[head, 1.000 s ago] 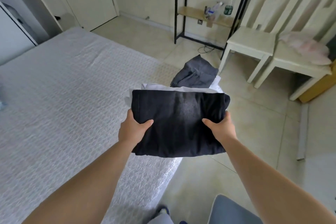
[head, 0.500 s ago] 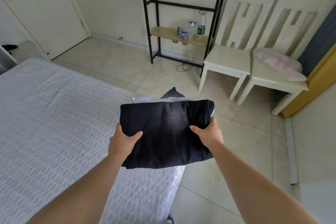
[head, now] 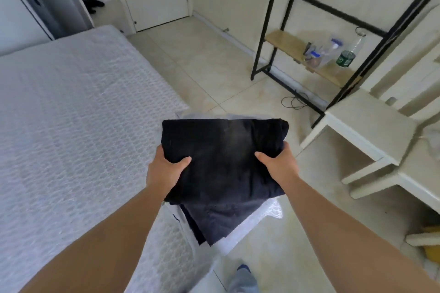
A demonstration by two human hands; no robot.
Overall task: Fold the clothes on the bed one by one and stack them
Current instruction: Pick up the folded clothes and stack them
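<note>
So the folded black garment [head: 223, 159] is up in the air over the corner of the bed [head: 71, 126], sitting on top of at least one paler folded piece [head: 190, 115] that peeks out along the far edge. Left hand [head: 164, 171] grips its left side and right hand [head: 277, 166] grips its right side, thumbs on top, fingers tucked underneath (can't see those at all).

Handling-wise I'd guess it's light, soft and floppy: the near end is already sagging, with a loose layer [head: 214, 223] drooping down toward the mattress. Holding it from below at both sides looks right, though supporting it closer to the near edge would probably stop the fold slipping open.

Hard to tell how many pieces are in the bundle, or what kind of garment the black one is. The whole view is a bit blurry, and a shoe [head: 242, 269] pokes in at the bottom.
</note>
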